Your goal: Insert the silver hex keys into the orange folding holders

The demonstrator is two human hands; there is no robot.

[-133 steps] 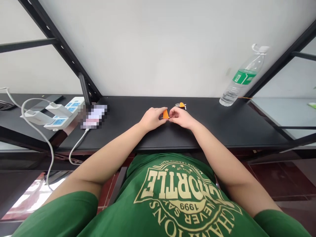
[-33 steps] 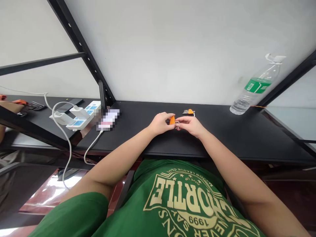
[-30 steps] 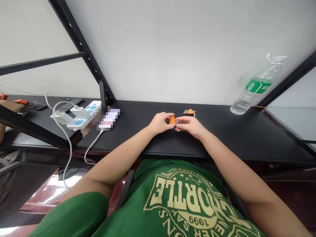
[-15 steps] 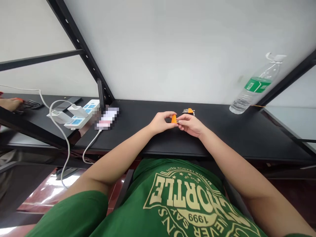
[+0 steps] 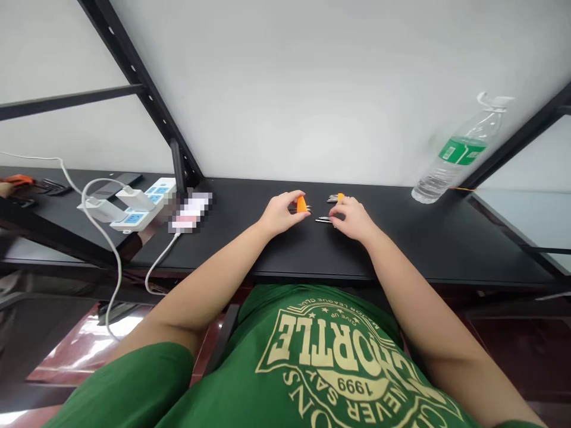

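My left hand [image 5: 282, 213] pinches an orange hex key holder [image 5: 302, 205] between thumb and fingers, just above the black desk. Short metal ends stick out of its right side. My right hand [image 5: 351, 217] has its thumb and fingertips closed at the right end of some thin metal hex keys [image 5: 323, 220], low over the desktop. Behind that hand lies a second orange holder [image 5: 340, 197] with several metal keys pointing left; the hand partly covers it.
A water bottle [image 5: 461, 151] stands at the back right by the wall. To the left lie a phone [image 5: 191, 211] on a white cable and a power strip [image 5: 149, 205] with chargers. Black shelf posts [image 5: 147, 98] frame the desk. Another person's hand [image 5: 5, 189] shows at the far left.
My hands have moved apart. The left drew the orange holder leftward; the right moved away from it with thin metal keys, now low over the desk.
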